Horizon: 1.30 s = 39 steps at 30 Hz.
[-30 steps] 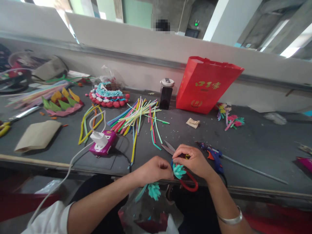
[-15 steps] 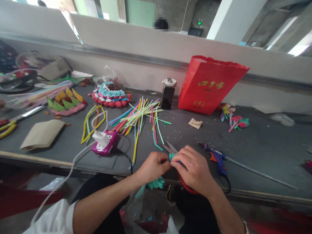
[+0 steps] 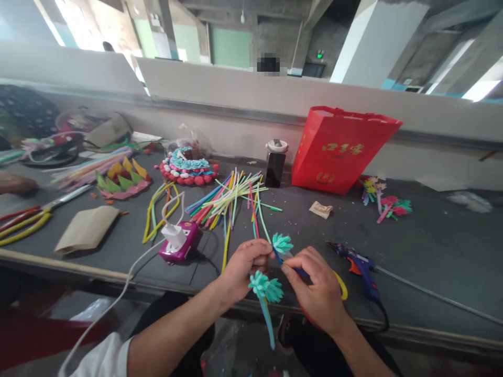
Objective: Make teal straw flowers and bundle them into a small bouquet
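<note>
My left hand (image 3: 249,264) is closed, pinching the blue stem just below an upper turquoise pipe-cleaner flower (image 3: 282,243). A second turquoise flower cluster (image 3: 267,287) hangs below that hand, its light-blue stem pointing down past the table edge. My right hand (image 3: 320,285) pinches the blue stem (image 3: 300,272) a little to the right. Scissors are tucked in this hand too; a yellow handle loop (image 3: 342,287) shows beyond the fingers, and the blades are mostly hidden. Right of the hand lies a blue hot glue gun (image 3: 365,272) with a grey glue stick.
Many coloured pipe cleaners (image 3: 231,201) lie ahead, beside a purple power socket (image 3: 179,243) with a white plug. A dark cup (image 3: 275,167) and red bag (image 3: 341,152) stand behind. Large scissors (image 3: 43,214) and another person's hand (image 3: 18,183) are at left.
My hands have moved slightly apart, and the upper flower now shows above them. The lower flower cluster has come up into fuller view. The scissor blades have dropped mostly out of sight.
</note>
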Each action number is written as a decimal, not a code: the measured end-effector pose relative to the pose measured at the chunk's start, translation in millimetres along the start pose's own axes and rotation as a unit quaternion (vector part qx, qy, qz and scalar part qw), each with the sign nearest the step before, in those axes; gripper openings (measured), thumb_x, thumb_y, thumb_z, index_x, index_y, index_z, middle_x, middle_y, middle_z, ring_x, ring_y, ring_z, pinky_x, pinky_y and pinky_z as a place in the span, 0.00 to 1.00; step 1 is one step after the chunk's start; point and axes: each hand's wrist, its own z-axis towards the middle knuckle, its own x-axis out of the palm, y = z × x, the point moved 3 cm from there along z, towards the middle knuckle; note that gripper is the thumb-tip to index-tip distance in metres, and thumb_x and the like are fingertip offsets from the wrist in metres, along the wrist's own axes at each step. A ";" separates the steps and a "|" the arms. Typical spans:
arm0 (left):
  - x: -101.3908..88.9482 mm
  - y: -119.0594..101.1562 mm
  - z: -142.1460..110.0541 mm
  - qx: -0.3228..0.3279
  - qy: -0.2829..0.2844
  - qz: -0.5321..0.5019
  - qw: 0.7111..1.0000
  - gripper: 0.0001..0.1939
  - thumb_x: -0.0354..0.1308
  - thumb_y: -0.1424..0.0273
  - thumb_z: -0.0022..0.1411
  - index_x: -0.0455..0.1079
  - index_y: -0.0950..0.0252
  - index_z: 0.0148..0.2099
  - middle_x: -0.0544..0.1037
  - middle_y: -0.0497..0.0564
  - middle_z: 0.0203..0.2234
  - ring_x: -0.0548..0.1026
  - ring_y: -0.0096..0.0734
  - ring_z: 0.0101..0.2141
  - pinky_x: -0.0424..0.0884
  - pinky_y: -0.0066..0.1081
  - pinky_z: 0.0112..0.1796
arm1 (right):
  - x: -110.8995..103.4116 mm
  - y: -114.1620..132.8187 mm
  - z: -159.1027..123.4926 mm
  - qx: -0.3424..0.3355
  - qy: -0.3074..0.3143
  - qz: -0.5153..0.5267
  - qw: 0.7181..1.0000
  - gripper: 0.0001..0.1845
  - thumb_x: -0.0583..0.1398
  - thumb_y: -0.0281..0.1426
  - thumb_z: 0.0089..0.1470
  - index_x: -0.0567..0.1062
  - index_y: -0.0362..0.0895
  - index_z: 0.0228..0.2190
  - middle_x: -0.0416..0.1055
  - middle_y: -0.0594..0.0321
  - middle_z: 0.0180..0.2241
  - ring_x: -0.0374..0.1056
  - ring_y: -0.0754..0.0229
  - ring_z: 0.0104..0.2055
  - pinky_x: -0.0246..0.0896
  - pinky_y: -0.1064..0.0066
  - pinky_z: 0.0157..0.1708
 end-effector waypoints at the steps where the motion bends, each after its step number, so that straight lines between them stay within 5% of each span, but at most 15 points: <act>1: -0.6 -1.6 -0.3 0.003 0.007 -0.001 1.000 0.09 0.64 0.68 0.50 0.69 0.68 0.25 0.48 0.35 0.09 0.44 0.15 0.12 0.44 0.23 0.16 | 0.3 0.2 0.9 0.007 -0.006 0.014 1.000 0.09 0.58 0.28 0.61 0.72 0.46 0.28 0.68 0.63 0.26 0.63 0.58 0.32 0.58 0.66 0.33; 8: -3.3 -6.6 -2.0 -0.006 0.040 0.043 0.998 0.11 0.65 0.66 0.52 0.69 0.68 0.28 0.48 0.35 0.12 0.43 0.14 0.14 0.42 0.21 0.16 | -0.9 -2.9 5.7 0.094 -0.043 0.110 0.989 0.09 0.61 0.32 0.59 0.75 0.47 0.27 0.71 0.65 0.27 0.67 0.59 0.31 0.60 0.69 0.33; 18: -5.8 -7.1 0.3 0.049 -0.002 0.114 0.992 0.13 0.67 0.64 0.52 0.68 0.66 0.31 0.70 0.43 0.20 0.62 0.18 0.14 0.55 0.21 0.14 | 3.4 -8.4 7.4 0.111 -0.017 0.155 0.981 0.08 0.62 0.32 0.57 0.76 0.47 0.26 0.70 0.67 0.25 0.66 0.62 0.29 0.58 0.72 0.31; 30: -10.1 -13.5 1.2 0.042 -0.040 0.143 0.988 0.11 0.68 0.68 0.45 0.68 0.66 0.28 0.68 0.42 0.15 0.60 0.18 0.12 0.55 0.21 0.13 | 16.0 -15.2 5.7 0.118 0.017 0.160 0.980 0.07 0.62 0.31 0.56 0.76 0.46 0.26 0.70 0.65 0.26 0.68 0.61 0.30 0.60 0.72 0.33; 39: -15.2 -14.0 6.1 0.087 -0.072 0.120 0.986 0.10 0.63 0.69 0.50 0.66 0.66 0.22 0.65 0.42 0.13 0.57 0.17 0.12 0.53 0.22 0.14 | 20.3 -23.8 8.5 0.172 0.087 0.219 0.957 0.13 0.60 0.41 0.58 0.78 0.45 0.36 0.75 0.63 0.32 0.68 0.59 0.34 0.61 0.71 0.34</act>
